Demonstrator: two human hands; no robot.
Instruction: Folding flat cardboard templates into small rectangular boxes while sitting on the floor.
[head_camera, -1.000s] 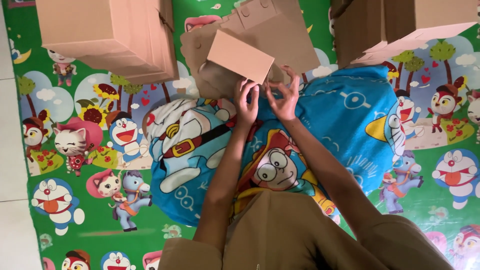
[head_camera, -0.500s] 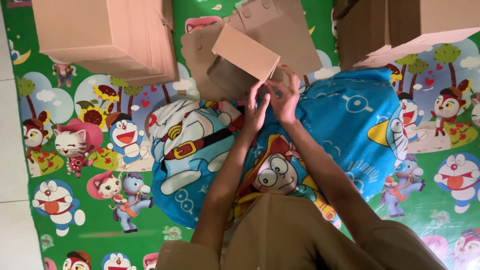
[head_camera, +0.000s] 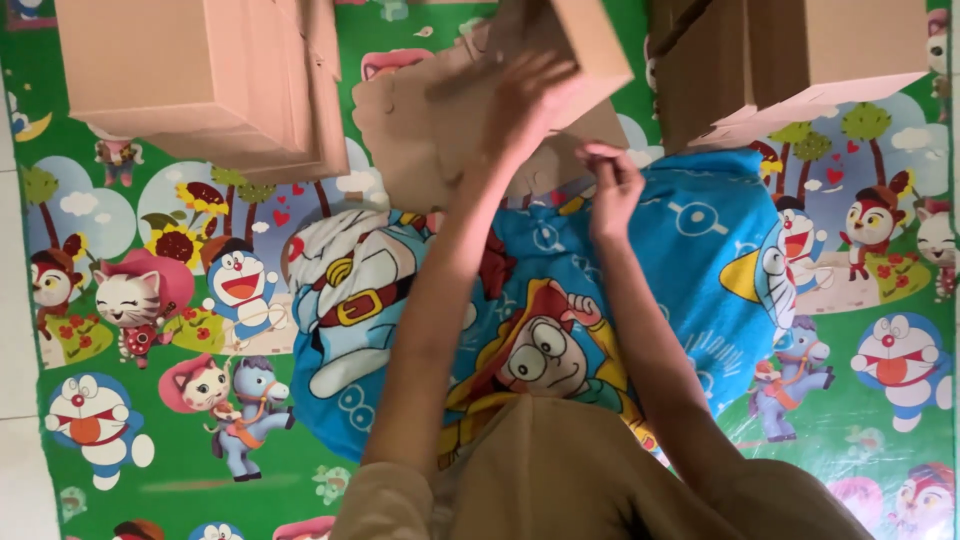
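1. The left arm is reaching toward twelve o'clock, forearm bare, elbow bent near the body.
2. The left hand (head_camera: 525, 100) is spreading its fingers wide — palm pressing forward, blurred.
3. The right arm is angling toward eleven o'clock.
4. The right hand (head_camera: 612, 190) is curling — fingertips pinching together, wrist bent.

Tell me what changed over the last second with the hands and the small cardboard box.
The left hand has lifted the small cardboard box up and away toward the top of the view, keeping its grip on it. The right hand has come off the box and now hangs over the blue cushion. The stacked boxes and the cartoon mat stayed put.
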